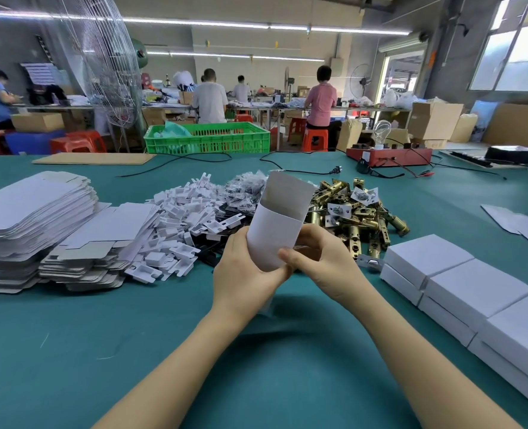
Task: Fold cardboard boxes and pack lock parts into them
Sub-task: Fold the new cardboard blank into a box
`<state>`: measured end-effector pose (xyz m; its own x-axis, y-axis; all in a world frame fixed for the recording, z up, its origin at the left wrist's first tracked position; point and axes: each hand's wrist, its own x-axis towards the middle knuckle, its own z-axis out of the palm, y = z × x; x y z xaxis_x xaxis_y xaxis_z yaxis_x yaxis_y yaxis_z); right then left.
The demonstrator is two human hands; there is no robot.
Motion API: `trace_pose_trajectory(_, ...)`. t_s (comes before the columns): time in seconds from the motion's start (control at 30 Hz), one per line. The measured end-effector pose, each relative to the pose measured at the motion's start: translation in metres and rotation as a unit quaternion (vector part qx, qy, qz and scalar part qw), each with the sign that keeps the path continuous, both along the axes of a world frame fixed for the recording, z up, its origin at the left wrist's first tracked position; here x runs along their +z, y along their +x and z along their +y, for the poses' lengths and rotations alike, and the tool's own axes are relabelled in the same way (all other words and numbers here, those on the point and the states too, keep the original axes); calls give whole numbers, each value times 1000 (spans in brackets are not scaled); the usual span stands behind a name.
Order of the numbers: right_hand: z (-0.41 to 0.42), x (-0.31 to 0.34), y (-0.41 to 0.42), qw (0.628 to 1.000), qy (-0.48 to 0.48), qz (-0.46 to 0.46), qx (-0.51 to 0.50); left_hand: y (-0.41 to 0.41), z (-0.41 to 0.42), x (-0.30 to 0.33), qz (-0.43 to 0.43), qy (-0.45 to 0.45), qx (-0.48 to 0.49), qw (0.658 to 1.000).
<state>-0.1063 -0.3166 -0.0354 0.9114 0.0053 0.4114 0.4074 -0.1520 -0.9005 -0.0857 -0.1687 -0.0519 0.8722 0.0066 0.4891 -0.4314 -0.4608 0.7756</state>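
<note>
My left hand [246,267] and right hand [321,258] both pinch the white cardboard box [279,221] upright above the worktop [132,320], its brown-lined top open.

Matt white cardboard box blank [275,233] with a dull grey-brown inside, shiny brass-coloured metal latch parts [358,212] in a heap, stacked matt white paperboard flats [33,212] by the tabletop's left edge, all on smooth teal cloth-like table covering [132,335].
</note>
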Motion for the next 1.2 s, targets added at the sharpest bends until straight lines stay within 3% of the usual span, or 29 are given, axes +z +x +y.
trace_pose_trajectory(0.2, -9, 2, 2, 1000, 7, -7, -24, 5, 11, 5, 15, -1, -103, 995)
trace_pose_trajectory(0.43, -17, 6, -1, 998, 56, 11, 7, 5, 16, 14, 93, -142, -184, 968)
trace_pose_trajectory(0.57, -16, 6, -1, 995, 90, 20, 26, 6, 17, 15, 107, -177, -194, 959)
trace_pose_trajectory(1.2, -14, 7, -2, 997, 61, 37, 24, 19, 23, 13, 89, -147, -229, 958)
